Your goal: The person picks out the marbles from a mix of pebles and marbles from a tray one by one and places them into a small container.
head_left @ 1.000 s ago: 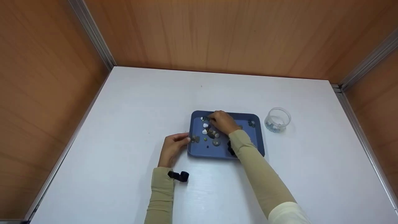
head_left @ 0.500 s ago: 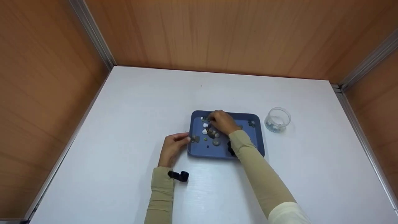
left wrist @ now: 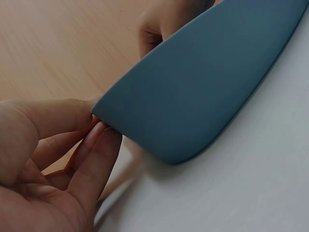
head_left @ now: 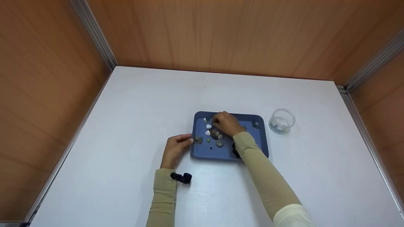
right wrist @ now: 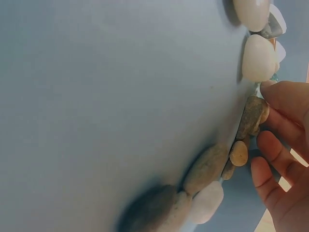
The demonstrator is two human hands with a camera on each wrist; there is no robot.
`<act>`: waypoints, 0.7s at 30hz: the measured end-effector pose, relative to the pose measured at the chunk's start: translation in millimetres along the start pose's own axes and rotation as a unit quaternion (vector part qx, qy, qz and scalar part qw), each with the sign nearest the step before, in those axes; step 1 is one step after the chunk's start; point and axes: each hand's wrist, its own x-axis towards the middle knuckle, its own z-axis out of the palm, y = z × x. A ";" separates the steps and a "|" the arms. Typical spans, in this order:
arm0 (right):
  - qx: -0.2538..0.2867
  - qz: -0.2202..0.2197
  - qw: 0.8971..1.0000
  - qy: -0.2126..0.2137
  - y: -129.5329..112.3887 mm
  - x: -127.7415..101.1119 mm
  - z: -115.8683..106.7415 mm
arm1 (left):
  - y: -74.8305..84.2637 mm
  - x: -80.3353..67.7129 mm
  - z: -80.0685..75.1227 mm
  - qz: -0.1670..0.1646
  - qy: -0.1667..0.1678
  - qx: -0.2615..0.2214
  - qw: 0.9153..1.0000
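A blue tray [head_left: 202, 154] holds scattered pebbles. My left hand [head_left: 173, 150] pinches its left rim between thumb and fingers; in the left wrist view the fingers [left wrist: 99, 164] lie against the outer wall. Over the tray's back left part, my right hand [head_left: 228, 123] has its thumb and forefinger closed around a small pebble [right wrist: 265, 112], partly covered. Beside these fingers lie a brown stone [right wrist: 251, 116] and a tan stone [right wrist: 239, 153]. White pebbles [head_left: 208, 126] and a round grey stone [head_left: 219, 143] rest nearer the tray's left half.
Right of the tray stands a clear round container [head_left: 282, 121] with small bluish pieces at its bottom. Dark little pebbles [head_left: 255, 125] sit in the tray's back right corner. Wooden panels [head_left: 221, 37] border the white table [head_left: 142, 104].
My right hand has shifted very slightly to the right, and its fingertips are drawn in closer. The left hand stays at the tray's rim.
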 end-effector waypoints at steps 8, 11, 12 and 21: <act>-0.012 -0.013 1.000 0.005 2.9 0.2 2.3 | -1.9 0.6 0.7 0.008 0.005 0.002 1.000; -0.011 -0.012 1.000 0.003 4.1 0.1 2.3 | -1.7 0.1 0.7 0.011 0.006 0.005 1.000; -0.009 -0.010 1.000 0.001 4.5 -0.1 2.0 | -1.5 -0.2 0.7 0.011 0.006 0.005 1.000; 0.009 0.003 1.000 0.004 9.1 -0.9 -0.6 | -1.5 0.2 0.5 0.014 0.008 0.009 1.000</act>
